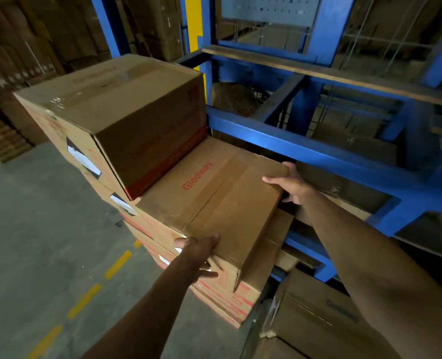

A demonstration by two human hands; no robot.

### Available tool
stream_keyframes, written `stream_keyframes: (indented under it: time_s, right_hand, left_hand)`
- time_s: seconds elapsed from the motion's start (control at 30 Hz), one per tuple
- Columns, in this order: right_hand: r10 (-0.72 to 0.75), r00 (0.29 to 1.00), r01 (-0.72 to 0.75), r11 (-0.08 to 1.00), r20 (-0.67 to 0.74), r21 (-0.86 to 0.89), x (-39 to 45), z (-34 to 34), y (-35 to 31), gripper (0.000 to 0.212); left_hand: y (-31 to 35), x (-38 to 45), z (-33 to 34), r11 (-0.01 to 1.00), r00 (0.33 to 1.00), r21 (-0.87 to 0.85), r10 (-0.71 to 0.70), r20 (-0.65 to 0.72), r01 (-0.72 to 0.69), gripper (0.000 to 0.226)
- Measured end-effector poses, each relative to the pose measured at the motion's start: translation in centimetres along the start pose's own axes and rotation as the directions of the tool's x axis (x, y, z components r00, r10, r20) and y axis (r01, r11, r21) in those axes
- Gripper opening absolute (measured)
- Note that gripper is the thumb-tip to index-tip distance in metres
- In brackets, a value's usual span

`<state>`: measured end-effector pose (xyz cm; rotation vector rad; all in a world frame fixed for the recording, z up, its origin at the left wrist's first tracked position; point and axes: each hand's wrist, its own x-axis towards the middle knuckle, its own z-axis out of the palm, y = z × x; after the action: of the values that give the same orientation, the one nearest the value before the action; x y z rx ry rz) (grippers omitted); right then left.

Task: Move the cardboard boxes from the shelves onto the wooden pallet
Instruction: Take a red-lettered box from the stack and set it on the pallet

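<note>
Two boxes topmost: my left hand (pixel 199 248) and right hand (pixel 291 183) grip the lower box (pixel 214 200); another box (pixel 126 112) at ten o'clock.

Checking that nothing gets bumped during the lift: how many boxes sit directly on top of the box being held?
1. A large box rests on the far left part of the held box, which the left hand and right hand grip.

I am in a warehouse. Blue steel racking (pixel 305 149) is the reference: stacked cardboard cartons (pixel 126 117) stand just left of it, more cartons (pixel 318 320) sit below it, and a concrete floor (pixel 33 229) with yellow dashed markings (pixel 85 299) lies left.
</note>
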<state>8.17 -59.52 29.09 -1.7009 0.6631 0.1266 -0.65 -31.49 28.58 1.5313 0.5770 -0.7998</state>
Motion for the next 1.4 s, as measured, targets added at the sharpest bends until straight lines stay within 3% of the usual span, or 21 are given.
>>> stream_keyframes:
  time_s: [0.2, 0.4, 0.57, 0.73, 0.87, 0.93, 1.0, 1.23, 1.33, 1.4]
  right_hand:
    - [-0.111, 0.992, 0.119, 0.979, -0.060, 0.163, -3.4, -0.5, 0.8, 0.066]
    - [-0.143, 0.970, 0.192, 0.947, -0.198, 0.256, -11.1, -2.9, 4.7, 0.075]
    - [-0.108, 0.922, 0.214, 0.943, -0.373, 0.256, -20.4, -3.9, 8.9, 0.072]
    - [-0.076, 0.875, 0.226, 0.937, -0.478, 0.265, -32.8, -5.4, 14.2, 0.079]
    - [-0.017, 0.827, 0.177, 0.956, -0.562, 0.232, -43.6, -6.9, 19.7, 0.069]
    - [0.051, 0.805, 0.130, 0.957, -0.591, 0.259, -48.2, -7.9, 23.1, 0.084]
    - [0.085, 0.786, 0.138, 0.942, -0.612, 0.307, -52.0, -8.5, 26.7, 0.081]
    - [0.262, 0.621, 0.117, 0.901, -0.739, 0.418, -64.6, -10.3, 40.3, 0.074]
    - [0.361, 0.554, 0.121, 0.857, -0.750, 0.501, -69.5, -10.2, 44.6, 0.071]
    - [0.427, 0.535, 0.075, 0.835, -0.729, 0.545, -72.4, -10.1, 48.9, 0.068]
  left_hand:
    - [-1.4, -1.1, -1.4, 0.998, 0.982, 0.002, 0.069, -0.176, -0.069, 0.078]
    - [-3.3, -4.8, -3.0, 0.985, 0.973, -0.009, 0.167, -0.157, -0.170, 0.077]
    - [-6.4, -9.7, -3.2, 0.958, 0.944, 0.043, 0.286, -0.165, -0.283, 0.096]
    - [-11.4, -15.6, -4.0, 0.910, 0.917, 0.158, 0.395, -0.052, -0.383, 0.096]
    - [-16.1, -20.8, -3.6, 0.857, 0.893, 0.258, 0.446, 0.058, -0.445, 0.083]
    - [-18.6, -22.8, -2.4, 0.832, 0.889, 0.316, 0.439, 0.128, -0.457, 0.090]
    - [-21.1, -23.7, -1.3, 0.816, 0.883, 0.338, 0.431, 0.187, -0.470, 0.096]
    - [-32.7, -25.4, 5.0, 0.783, 0.879, 0.456, 0.231, 0.417, -0.422, 0.091]
    - [-37.5, -25.5, 8.2, 0.737, 0.849, 0.493, 0.207, 0.487, -0.462, 0.064]
    - [-41.3, -25.5, 10.2, 0.709, 0.843, 0.543, 0.138, 0.520, -0.451, 0.075]
